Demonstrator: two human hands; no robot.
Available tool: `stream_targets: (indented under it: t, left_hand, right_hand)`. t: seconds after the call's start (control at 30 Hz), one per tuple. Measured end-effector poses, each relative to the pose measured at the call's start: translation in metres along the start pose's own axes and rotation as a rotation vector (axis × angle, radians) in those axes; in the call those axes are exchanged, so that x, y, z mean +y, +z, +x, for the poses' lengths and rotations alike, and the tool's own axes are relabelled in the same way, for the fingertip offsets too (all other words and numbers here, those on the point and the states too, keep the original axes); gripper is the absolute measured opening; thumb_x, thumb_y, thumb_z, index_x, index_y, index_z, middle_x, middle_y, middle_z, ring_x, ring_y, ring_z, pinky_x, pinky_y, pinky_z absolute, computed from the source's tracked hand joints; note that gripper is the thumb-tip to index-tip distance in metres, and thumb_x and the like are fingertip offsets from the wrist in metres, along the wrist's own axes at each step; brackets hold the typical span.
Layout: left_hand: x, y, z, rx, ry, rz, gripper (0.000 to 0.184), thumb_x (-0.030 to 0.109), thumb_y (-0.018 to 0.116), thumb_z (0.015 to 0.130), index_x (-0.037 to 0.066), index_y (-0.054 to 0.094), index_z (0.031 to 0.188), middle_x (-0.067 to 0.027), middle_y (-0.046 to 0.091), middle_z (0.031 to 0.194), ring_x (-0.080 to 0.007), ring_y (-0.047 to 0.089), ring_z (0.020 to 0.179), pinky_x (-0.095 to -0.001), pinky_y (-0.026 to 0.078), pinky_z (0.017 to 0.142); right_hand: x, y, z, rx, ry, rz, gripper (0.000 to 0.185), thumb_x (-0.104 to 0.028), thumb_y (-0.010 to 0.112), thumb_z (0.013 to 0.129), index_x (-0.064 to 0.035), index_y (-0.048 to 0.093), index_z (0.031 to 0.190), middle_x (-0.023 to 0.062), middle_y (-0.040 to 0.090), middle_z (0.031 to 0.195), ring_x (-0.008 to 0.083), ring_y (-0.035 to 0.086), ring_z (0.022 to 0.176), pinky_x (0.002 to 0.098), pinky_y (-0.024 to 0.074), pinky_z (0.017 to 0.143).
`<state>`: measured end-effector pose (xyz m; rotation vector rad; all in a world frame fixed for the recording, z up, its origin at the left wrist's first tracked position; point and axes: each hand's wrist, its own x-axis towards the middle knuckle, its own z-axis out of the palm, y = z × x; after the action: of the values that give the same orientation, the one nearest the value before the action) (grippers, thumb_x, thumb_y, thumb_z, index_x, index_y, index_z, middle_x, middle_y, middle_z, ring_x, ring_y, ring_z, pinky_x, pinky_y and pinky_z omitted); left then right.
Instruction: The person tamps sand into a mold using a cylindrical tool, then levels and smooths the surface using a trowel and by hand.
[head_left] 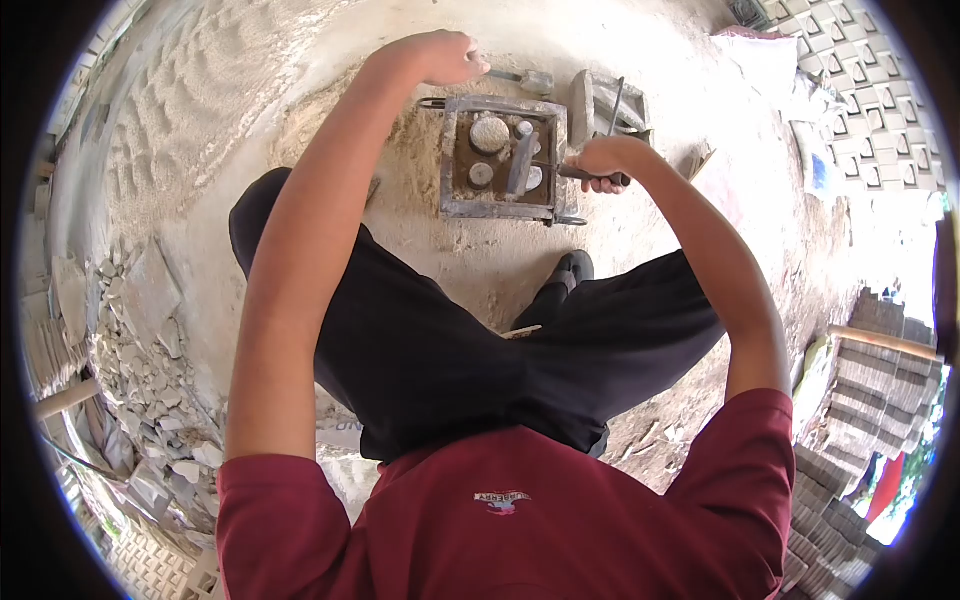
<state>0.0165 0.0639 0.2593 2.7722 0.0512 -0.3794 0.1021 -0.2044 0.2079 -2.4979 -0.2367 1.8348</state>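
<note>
My right hand (608,163) is wrapped around the dark handle of a tool with a grey crosswise head (521,165). That head lies over a square moulding frame (449,160) on the ground in front of me. Brown sand fills the frame's inside, and several round pale pieces sit in it, the largest a disc (489,134) at the upper left. My left hand (455,58) is closed, beyond the frame's far left corner. Right beside its fingertips is the handle end of a small trowel (536,82); whether the fingers grip anything is hidden.
A second frame (580,105) stands just right of the first, with a thin rod (617,105) leaning across it. Loose sand (190,110) spreads to the left. Broken rubble (160,380) lies at lower left. Stacked pale blocks (850,80) and grey tiles (870,400) are at the right.
</note>
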Motion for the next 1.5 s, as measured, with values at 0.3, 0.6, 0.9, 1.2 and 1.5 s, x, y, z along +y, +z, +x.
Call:
stream_targets:
  t: [0.3, 0.6, 0.9, 1.2, 1.5]
  left_hand:
    - [-0.002, 0.005, -0.004, 0.019, -0.034, 0.019, 0.054, 0.046, 0.05, 0.091, 0.006, 0.053, 0.127, -0.0172, 0.061, 0.118, -0.0319, 0.058, 0.109, -0.0431, 0.045, 0.093]
    - [-0.014, 0.018, 0.001, 0.004, -0.066, 0.038, 0.046, 0.043, 0.049, 0.092, 0.008, 0.058, 0.121, -0.0162, 0.064, 0.109, -0.0292, 0.061, 0.101, -0.0428, 0.047, 0.086]
    - [-0.005, 0.009, -0.006, -0.01, -0.045, 0.029, 0.048, 0.045, 0.05, 0.091, 0.008, 0.058, 0.121, -0.0181, 0.065, 0.107, -0.0325, 0.061, 0.101, -0.0456, 0.046, 0.087]
    - [-0.01, 0.008, -0.005, -0.004, -0.015, 0.013, 0.051, 0.046, 0.049, 0.091, 0.007, 0.057, 0.122, -0.0192, 0.063, 0.113, -0.033, 0.059, 0.107, -0.045, 0.045, 0.091]
    - [-0.009, 0.01, -0.013, 0.042, -0.065, 0.046, 0.049, 0.046, 0.049, 0.091, 0.01, 0.056, 0.124, -0.0171, 0.061, 0.118, -0.0325, 0.057, 0.11, -0.0452, 0.044, 0.093]
  right_hand:
    - [-0.014, 0.003, -0.025, 0.21, -0.099, -0.406, 0.054, -0.04, 0.035, 0.099, 0.0015, 0.062, 0.077, 0.0054, 0.052, 0.052, 0.0154, 0.046, 0.04, 0.0309, 0.0382, 0.039]
    - [-0.037, -0.012, -0.05, 0.436, -0.368, -0.42, 0.05, -0.037, 0.04, 0.099, 0.0011, 0.061, 0.075, 0.0039, 0.045, 0.047, 0.0143, 0.044, 0.04, 0.0316, 0.0384, 0.038]
    - [-0.088, 0.007, 0.045, 0.417, -0.468, -0.715, 0.055, -0.03, 0.041, 0.098, 0.0067, 0.059, 0.062, 0.0155, 0.059, 0.054, 0.027, 0.06, 0.049, 0.0403, 0.0515, 0.052]
    - [-0.084, 0.063, 0.065, 0.646, -0.431, -0.756, 0.022, -0.008, 0.057, 0.077, 0.0019, 0.068, 0.093, 0.0209, 0.067, 0.097, 0.0336, 0.067, 0.088, 0.0418, 0.0538, 0.076]
    - [-0.089, 0.045, 0.028, 0.26, -0.438, -1.282, 0.014, -0.007, 0.074, 0.061, -0.0001, 0.073, 0.073, 0.0162, 0.07, 0.08, 0.0304, 0.068, 0.074, 0.0409, 0.0532, 0.064]
